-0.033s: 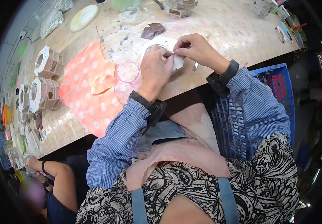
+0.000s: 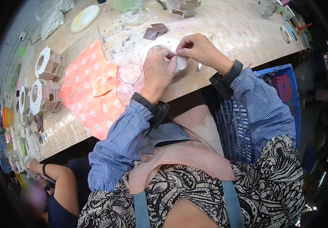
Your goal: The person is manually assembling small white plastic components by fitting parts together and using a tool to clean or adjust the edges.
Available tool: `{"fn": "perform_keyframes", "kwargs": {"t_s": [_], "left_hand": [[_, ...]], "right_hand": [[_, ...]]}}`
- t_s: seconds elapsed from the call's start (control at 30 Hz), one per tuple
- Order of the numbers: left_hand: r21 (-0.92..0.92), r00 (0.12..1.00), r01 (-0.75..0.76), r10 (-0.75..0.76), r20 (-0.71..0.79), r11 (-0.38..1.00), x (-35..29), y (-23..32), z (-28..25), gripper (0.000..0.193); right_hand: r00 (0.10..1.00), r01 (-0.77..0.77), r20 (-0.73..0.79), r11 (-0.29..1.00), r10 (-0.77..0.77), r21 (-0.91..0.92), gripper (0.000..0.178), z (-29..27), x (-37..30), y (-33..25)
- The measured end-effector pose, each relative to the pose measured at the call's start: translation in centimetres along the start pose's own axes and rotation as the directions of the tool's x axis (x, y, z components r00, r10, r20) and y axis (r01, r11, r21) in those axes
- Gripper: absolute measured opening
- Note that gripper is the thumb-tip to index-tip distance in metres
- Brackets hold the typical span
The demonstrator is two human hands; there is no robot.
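Note:
A white many-sided piece with a round opening (image 2: 167,41) lies on the table in front of me, like the faces of the small wooden houses at the left. My left hand (image 2: 159,68) rests over it with curled fingers, its thumb and forefinger pinched together. From the right, my right hand (image 2: 197,47) meets it in a closed pinch at the piece's right side. Whatever sits between the fingertips is too small and covered to make out. Just beyond the piece lie dark brown flat pieces (image 2: 155,32).
Wooden houses with white fronts (image 2: 46,97) stand at the left. Orange dotted cloth (image 2: 84,76) and a round clear dish (image 2: 130,73) lie nearer. A blue crate (image 2: 232,129) stands below the table edge at right. Another person's arm (image 2: 63,182) shows at lower left.

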State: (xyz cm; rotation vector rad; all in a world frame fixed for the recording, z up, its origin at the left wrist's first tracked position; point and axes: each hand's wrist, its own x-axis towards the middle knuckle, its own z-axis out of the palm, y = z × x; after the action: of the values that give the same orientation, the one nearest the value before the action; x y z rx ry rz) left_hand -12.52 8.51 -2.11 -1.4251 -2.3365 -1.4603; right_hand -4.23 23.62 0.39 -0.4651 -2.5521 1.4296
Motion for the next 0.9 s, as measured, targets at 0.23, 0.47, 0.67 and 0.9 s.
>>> {"fn": "perform_keyframes", "kwargs": {"t_s": [0.23, 0.47, 0.67, 0.9], "left_hand": [[0.004, 1.0, 0.019, -0.019, 0.018, 1.0, 0.4, -0.1, 0.3, 0.01], [-0.064, 1.0, -0.003, 0.003, -0.002, 0.998, 0.2, -0.2, 0.4, 0.009], [-0.014, 0.995, -0.061, 0.062, 0.075, 0.998, 0.6, 0.3, 0.1, 0.008], [-0.059, 0.994, -0.081, 0.085, 0.074, 0.995, 0.6, 0.0, 0.3, 0.006]], "right_hand": [[0.982, -0.115, 0.137, 0.989, 0.127, -0.097, 0.013, -1.1, 2.0, -1.6], [0.942, -0.214, 0.24, 0.97, 0.236, -0.116, 0.013, -1.3, 2.7, -2.8], [0.924, -0.257, 0.255, 0.956, 0.286, -0.143, 0.016, -1.5, 2.5, -2.8], [0.882, -0.285, 0.351, 0.949, 0.314, -0.133, 0.016, -1.3, 3.3, -3.1]]}}
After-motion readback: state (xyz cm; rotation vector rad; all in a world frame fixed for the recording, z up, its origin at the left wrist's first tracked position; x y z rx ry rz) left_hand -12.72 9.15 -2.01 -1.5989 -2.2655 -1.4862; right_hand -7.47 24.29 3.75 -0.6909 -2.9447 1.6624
